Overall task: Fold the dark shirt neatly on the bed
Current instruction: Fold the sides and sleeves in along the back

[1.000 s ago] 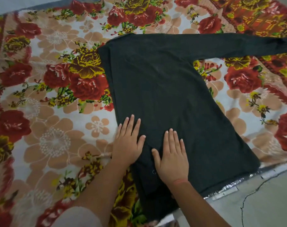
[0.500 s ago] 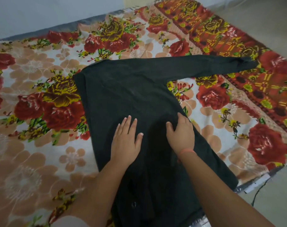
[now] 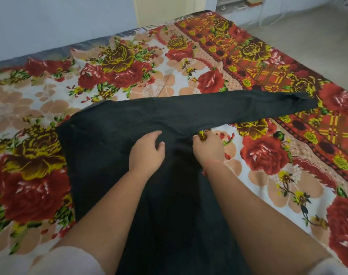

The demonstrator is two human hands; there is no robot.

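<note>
Two hands work on the dark shirt (image 3: 109,155), which lies flat on the floral blanket (image 3: 268,155) in the middle of the bed (image 3: 89,41), its body running back toward the near edge and passing out of view between the forearms. One long sleeve (image 3: 238,108) stretches out flat toward the right edge of the bed, its cuff (image 3: 306,99) lying well short of that edge. The left hand (image 3: 146,153) sits on the chest of the shirt with its fingers (image 3: 153,134) bent and the thumb spread a little; the tips dig into the cloth, but I cannot tell whether they have pinched up a fold or only press down. The right hand (image 3: 208,149) is at the shirt's right side just where the sleeve joins the body, fingers curled tight under, and it looks to have the cloth gripped at that underarm seam, since faint pull lines run from the sleeve toward it. By its look the shirt is a soft, light knit: limp, with no stiffness of its own, likely to drag and rumple on the fuzzy blanket rather than slide. I would judge the sleeve is the next part to fold in, best taken at the shoulder seam and again near the cuff, lifted clear rather than dragged, while the other hand stays flat on the body to stop the whole garment shifting
</note>
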